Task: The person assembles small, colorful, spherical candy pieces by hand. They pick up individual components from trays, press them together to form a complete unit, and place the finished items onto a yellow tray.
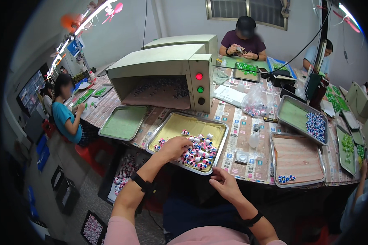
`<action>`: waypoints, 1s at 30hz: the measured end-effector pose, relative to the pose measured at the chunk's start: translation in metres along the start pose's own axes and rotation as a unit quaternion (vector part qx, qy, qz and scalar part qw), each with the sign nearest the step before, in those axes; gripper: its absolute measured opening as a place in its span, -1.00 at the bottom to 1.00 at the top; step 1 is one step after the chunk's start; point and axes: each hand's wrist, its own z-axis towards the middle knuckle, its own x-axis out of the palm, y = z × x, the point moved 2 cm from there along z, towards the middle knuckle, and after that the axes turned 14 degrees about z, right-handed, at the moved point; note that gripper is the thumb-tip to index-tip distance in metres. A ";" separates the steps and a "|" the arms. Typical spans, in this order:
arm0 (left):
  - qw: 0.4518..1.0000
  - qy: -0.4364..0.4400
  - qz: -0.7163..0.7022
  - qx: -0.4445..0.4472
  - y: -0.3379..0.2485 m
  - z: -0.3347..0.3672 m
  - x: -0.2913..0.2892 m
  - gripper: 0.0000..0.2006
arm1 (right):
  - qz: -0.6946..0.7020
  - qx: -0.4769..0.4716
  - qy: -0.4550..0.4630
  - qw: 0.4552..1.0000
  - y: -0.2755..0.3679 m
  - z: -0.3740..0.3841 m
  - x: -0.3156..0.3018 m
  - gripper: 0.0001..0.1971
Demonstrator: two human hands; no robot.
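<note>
A metal tray with a yellow lining is in front of me. On its near part lies a heap of small pink, white and blue figurines. My left hand reaches over the tray's left side, its fingers curled down at the edge of the heap. The fingertips are partly hidden, so what they pinch is not clear. By the tray's near right corner, my right hand is held with thumb and fingers apart and nothing in it. Both wrists wear dark bands.
Behind the tray stands a beige machine with dark pieces inside. To the left is a green-lined tray; to the right, a pink-lined tray, a tilted tray and a small clear bottle. Other people sit around the table.
</note>
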 end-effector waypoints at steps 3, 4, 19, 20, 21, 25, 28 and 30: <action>0.996 0.044 -0.074 -0.022 -0.002 0.011 -0.005 -0.75 | -0.003 -0.016 -0.013 1.000 0.000 -0.002 0.001 -0.47; 0.993 0.049 -0.103 -0.032 -0.003 0.012 -0.007 -0.74 | 0.002 -0.015 -0.015 1.000 0.002 -0.003 0.002 -0.48; 0.966 0.034 -0.239 -0.096 -0.012 0.002 -0.019 -0.77 | -0.099 -0.053 -0.093 0.989 0.048 0.004 0.001 -0.58; 0.958 -0.010 -0.272 -0.094 -0.016 -0.002 -0.020 -0.77 | -0.115 -0.064 -0.101 0.986 0.051 0.005 0.000 -0.59; 0.969 -0.009 -0.233 -0.080 -0.022 -0.006 -0.028 -0.77 | -0.099 -0.065 -0.087 0.989 0.054 0.008 0.001 -0.59; 0.935 0.003 -0.343 -0.093 -0.061 -0.018 -0.043 -0.77 | -0.036 -0.074 -0.047 0.996 0.072 0.024 0.011 -0.60; 0.899 0.002 -0.419 -0.129 -0.074 -0.029 -0.036 -0.75 | -0.022 -0.091 -0.034 0.995 0.074 0.033 0.016 -0.65; 0.874 -0.019 -0.463 -0.145 -0.083 -0.032 -0.033 -0.74 | -0.038 -0.092 -0.022 0.995 0.073 0.035 0.014 -0.69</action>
